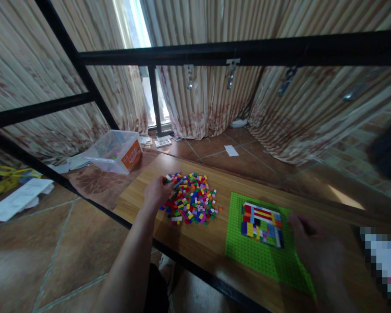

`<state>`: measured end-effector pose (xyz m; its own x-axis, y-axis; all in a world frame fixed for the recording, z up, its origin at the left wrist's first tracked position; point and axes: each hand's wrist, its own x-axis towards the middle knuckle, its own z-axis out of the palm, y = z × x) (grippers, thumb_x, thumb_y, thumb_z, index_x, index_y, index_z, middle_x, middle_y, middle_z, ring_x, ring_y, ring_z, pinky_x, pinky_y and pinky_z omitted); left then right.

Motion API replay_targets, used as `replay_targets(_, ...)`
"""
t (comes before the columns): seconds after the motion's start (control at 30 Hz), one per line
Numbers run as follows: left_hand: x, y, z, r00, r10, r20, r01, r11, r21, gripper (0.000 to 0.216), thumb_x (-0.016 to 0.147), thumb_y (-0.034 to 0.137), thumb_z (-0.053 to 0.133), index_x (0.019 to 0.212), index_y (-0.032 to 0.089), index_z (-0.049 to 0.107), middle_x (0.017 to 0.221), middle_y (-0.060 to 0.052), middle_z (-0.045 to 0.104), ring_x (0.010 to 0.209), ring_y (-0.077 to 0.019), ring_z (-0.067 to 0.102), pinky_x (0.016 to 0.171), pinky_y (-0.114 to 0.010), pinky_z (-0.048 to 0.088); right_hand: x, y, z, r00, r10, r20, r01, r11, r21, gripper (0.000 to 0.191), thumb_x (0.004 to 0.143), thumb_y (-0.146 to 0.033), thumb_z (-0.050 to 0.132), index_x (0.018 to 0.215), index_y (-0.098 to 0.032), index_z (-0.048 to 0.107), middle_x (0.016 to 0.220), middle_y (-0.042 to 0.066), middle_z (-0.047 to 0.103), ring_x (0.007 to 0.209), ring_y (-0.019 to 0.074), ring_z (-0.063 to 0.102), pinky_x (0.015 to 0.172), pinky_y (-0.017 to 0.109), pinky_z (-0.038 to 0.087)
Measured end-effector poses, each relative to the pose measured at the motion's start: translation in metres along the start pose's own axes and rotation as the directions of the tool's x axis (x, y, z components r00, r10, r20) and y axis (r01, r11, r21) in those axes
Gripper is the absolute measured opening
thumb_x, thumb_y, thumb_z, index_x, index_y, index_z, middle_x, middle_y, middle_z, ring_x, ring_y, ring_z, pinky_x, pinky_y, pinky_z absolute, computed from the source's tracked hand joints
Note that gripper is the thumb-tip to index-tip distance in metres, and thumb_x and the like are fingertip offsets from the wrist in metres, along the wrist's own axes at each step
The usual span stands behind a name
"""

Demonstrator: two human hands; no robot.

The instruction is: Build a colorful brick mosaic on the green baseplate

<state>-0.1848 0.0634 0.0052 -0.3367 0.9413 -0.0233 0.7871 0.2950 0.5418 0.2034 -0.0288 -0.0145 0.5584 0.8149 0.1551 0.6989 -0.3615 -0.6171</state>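
Note:
A heap of small coloured bricks (193,199) lies on the wooden table (195,243). My left hand (157,191) rests at the heap's left edge, fingers curled and pinched at bricks near the top left of the heap. To the right lies a green baseplate (244,252) carrying a flat patch of red, yellow, blue and white bricks (262,224). My right hand (308,243) lies on the baseplate's right edge beside that patch; it is blurred and its fingers do not show clearly.
A clear plastic box (115,151) with an orange label sits on the table's far left end. A black metal frame (234,50) runs overhead and down the left. Papers (18,200) lie on the tiled floor. Curtains hang behind.

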Motion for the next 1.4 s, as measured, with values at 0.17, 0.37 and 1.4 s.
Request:
replay_targets(0.17, -0.020, 0.018, 0.002, 0.960, 0.169, 0.226, 0.042, 0.706, -0.707, 0.038, 0.078, 0.042, 0.069, 0.104, 0.015, 0.068, 0.090, -0.005, 0.072, 0.077, -0.0156, 0.066, 0.073, -0.027, 0.051, -0.014, -0.019, 0.008, 0.977, 0.027, -0.213, 0.032, 0.963, 0.268, 0.042, 0.081, -0.049, 0.057, 0.094, -0.012, 0.074, 0.083, 0.011, 0.074, 0.078, 0.0259, 0.068, 0.072, 0.035, 0.051)
replay_targets(0.37, -0.062, 0.060, 0.027, 0.651, 0.480, 0.589, 0.400, 0.443, -0.803, 0.042, 0.072, 0.036, 0.079, 0.107, 0.015, 0.071, 0.087, -0.007, 0.072, 0.072, -0.0129, 0.066, 0.074, -0.028, 0.052, -0.053, -0.064, 0.026, 0.890, -0.454, 0.031, 0.376, 0.773, 0.511, 0.027, 0.091, -0.039, 0.055, 0.109, -0.025, 0.070, 0.113, 0.007, 0.070, 0.101, 0.0214, 0.066, 0.087, 0.036, 0.053)
replay_targets(1.4, -0.028, 0.057, 0.041, 0.941, 0.336, 0.037, -0.338, 0.939, 0.068, 0.033, 0.080, 0.035, 0.053, 0.094, 0.018, 0.077, 0.082, -0.007, 0.076, 0.076, -0.0243, 0.069, 0.069, -0.029, 0.049, -0.032, -0.006, -0.003, 0.986, -0.056, 0.157, 0.011, 0.962, 0.274, 0.032, 0.081, -0.042, 0.060, 0.098, -0.018, 0.073, 0.088, 0.007, 0.074, 0.072, 0.0213, 0.067, 0.071, 0.035, 0.050)
